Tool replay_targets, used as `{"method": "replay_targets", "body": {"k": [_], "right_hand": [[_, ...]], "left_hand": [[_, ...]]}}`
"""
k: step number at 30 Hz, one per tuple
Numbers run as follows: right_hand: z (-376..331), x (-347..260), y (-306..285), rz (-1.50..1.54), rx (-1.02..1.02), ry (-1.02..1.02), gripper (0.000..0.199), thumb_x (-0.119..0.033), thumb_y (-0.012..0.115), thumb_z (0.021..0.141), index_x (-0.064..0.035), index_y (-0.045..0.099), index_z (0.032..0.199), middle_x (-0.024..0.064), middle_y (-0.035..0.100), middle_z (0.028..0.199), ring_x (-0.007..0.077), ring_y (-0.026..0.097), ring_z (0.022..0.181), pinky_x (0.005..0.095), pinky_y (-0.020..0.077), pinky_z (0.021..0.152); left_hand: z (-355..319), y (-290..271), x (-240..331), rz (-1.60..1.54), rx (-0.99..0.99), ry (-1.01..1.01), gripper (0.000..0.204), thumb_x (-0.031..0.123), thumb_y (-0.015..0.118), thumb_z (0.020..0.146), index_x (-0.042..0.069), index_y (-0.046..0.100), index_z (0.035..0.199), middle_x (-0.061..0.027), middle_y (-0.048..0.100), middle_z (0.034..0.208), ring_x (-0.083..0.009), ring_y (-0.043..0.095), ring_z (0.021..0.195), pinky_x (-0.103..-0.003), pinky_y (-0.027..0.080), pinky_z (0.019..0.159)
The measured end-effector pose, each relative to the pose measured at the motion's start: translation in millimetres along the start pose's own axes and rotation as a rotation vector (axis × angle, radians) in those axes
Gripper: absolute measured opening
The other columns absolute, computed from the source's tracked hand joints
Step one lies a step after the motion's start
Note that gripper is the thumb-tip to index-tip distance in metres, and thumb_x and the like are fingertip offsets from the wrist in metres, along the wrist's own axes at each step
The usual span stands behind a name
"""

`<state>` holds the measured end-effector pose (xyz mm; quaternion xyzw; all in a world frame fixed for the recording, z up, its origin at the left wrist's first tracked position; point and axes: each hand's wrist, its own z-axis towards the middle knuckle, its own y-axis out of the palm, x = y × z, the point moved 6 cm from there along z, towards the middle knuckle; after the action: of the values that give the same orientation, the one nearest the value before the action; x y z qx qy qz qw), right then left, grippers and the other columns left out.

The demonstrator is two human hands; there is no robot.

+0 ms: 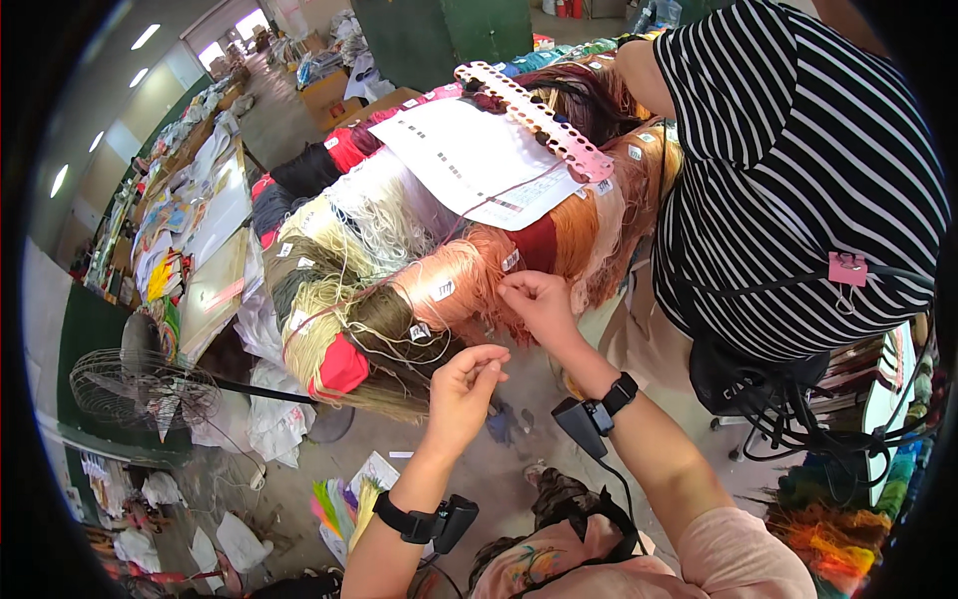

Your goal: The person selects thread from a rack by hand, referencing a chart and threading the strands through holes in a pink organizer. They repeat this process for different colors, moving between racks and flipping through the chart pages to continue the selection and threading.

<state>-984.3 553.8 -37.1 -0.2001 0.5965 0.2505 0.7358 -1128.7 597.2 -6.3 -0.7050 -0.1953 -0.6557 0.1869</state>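
Nearest my camera was a pink sleeve, with the right forearm reaching forward from it. The right hand had its fingertips drawn together at the edge of the peach yarn — from my distant seat I couldn't tell whether a strand was caught between them. The left hand stood lower, just off the bundles, palm inward and fingers half curled toward the thumb; I couldn't tell whether it held a thread. The yarn hung over the near side of the heap, probably so loose ends stayed within reach, its labels seemingly turned up for reading. A paper sheet lay across the top — the holed strip perhaps weighting it. Beyond, a co-worker in a striped shirt stood to the right.
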Motion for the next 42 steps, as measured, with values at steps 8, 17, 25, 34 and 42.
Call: {"method": "replay_targets", "body": {"k": [8,17,25,34,42], "right_hand": [[-8,-13,-16,0.248,0.033,-0.043,0.009,-0.004,0.057,0.073,0.0028,0.061,0.076,0.0019,0.055,0.062,0.0060,0.047,0.054,0.0181,0.0369,0.050],[-40,-16,-1,0.742,-0.305,0.376,0.013,-0.008,0.049,0.079,0.0027,0.057,0.079,0.0086,0.059,0.073,0.0092,0.052,0.057,0.0208,0.0427,0.054],[-75,7,1,0.471,-0.212,0.329,0.014,-0.009,0.048,0.080,0.0002,0.058,0.084,0.0053,0.059,0.075,0.0102,0.052,0.060,0.0212,0.0415,0.056],[-196,79,56,0.127,-0.281,0.384,0.011,0.000,0.048,0.077,-0.0022,0.058,0.082,0.0003,0.057,0.075,0.0056,0.048,0.059,0.0192,0.0389,0.052],[-459,-53,255,-0.014,-1.577,0.008,0.016,0.000,0.051,0.075,-0.0018,0.056,0.090,0.0038,0.057,0.075,0.0075,0.051,0.063,0.0206,0.0423,0.054]], "left_hand": [[1,-8,5,-0.038,0.021,0.051,0.016,0.001,0.048,0.081,-0.003,0.054,0.095,-0.0057,0.058,0.086,-0.0078,0.053,0.071,-0.020,0.044,0.064],[40,9,6,-0.402,-0.005,-0.178,0.025,0.017,0.041,0.087,-0.002,0.051,0.100,-0.0046,0.055,0.093,-0.0050,0.043,0.057,-0.017,0.036,0.051],[-12,1,-16,-0.403,-0.127,-0.191,0.011,0.008,0.050,0.078,0.000,0.056,0.079,0.0024,0.045,0.056,-0.0042,0.035,0.045,-0.017,0.024,0.042],[-548,-127,-336,0.922,-0.020,-1.039,0.028,0.032,0.054,0.072,0.006,0.063,0.075,-0.0139,0.060,0.066,-0.0262,0.060,0.067,-0.037,0.047,0.062],[-601,-89,-131,0.383,0.784,-0.440,0.013,0.014,0.053,0.076,0.002,0.056,0.077,-0.0173,0.054,0.068,-0.0294,0.054,0.061,-0.035,0.041,0.054]]}}
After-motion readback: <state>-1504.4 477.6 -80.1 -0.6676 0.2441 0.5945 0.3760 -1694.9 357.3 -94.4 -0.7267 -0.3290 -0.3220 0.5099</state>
